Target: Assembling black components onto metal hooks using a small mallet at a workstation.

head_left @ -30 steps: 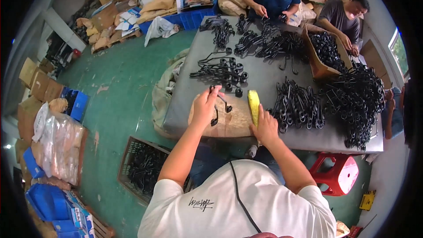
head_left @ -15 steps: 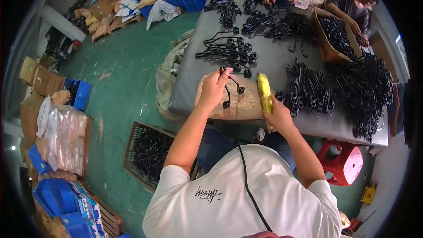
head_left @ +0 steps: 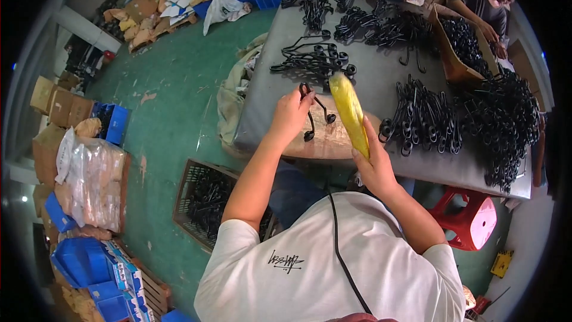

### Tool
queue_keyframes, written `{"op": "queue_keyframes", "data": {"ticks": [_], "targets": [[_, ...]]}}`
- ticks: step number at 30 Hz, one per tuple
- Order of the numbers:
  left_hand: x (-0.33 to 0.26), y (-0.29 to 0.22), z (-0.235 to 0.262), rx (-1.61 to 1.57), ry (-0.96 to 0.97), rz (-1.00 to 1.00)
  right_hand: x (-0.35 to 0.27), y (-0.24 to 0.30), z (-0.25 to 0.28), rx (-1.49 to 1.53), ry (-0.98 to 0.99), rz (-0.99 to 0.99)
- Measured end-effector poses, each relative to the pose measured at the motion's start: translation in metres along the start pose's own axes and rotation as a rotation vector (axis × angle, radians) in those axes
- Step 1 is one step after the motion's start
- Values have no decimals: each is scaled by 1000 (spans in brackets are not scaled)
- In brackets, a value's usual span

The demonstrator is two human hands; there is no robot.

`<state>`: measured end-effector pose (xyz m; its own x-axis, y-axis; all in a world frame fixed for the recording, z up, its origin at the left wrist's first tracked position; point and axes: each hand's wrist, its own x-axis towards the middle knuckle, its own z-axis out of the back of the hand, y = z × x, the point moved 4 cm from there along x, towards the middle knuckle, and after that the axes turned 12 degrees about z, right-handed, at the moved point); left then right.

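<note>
My left hand (head_left: 288,114) pinches a black bent metal rod piece (head_left: 322,106) by its looped upper end. Two legs with rounded black ends hang from it over a brown board (head_left: 322,147) at the table's near edge. In my right hand (head_left: 376,160) is a long yellow bar-shaped tool (head_left: 349,110), gripped by its lower end and tilted up to the left. Its top end stands close to the rod piece, apart from it. Just beyond both hands lies a pile of similar black rod pieces (head_left: 313,59).
The grey table (head_left: 381,65) carries more piles of black pieces (head_left: 424,113) at the right and a full cardboard box (head_left: 450,65). Two people work at the far side. A crate (head_left: 199,203) stands on the floor at left, a red stool (head_left: 473,220) at right.
My right hand has raised the yellow tool off the board's right side and swung its top end left, toward the rod piece. My left hand keeps its hold on the piece. The view has shifted slightly.
</note>
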<state>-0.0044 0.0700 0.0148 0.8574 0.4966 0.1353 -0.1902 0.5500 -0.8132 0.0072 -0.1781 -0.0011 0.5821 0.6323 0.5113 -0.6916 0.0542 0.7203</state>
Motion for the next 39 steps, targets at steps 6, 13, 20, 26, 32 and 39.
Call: {"op": "queue_keyframes", "data": {"ticks": [6, 13, 20, 26, 32, 39], "targets": [[-1, -3, -3, 48, 8, -4, 7, -32, -25, -233, 327, -210], [-27, -10, -5, -279, -39, 223, 7, -36, 5, 12, 23, -275], [-44, -16, -25, -236, -105, 5, 24, 27, 20, -156, -176, 39], [-39, -31, -17, -95, -138, -12, -10, -52, -32, -111, 271, -202], [-21, 5, 2, -467, -249, 162, -8, -40, -13, -535, 202, -39], [63, -3, 23, -949, -342, 204, -12, -29, -1, -654, 146, 141]]}}
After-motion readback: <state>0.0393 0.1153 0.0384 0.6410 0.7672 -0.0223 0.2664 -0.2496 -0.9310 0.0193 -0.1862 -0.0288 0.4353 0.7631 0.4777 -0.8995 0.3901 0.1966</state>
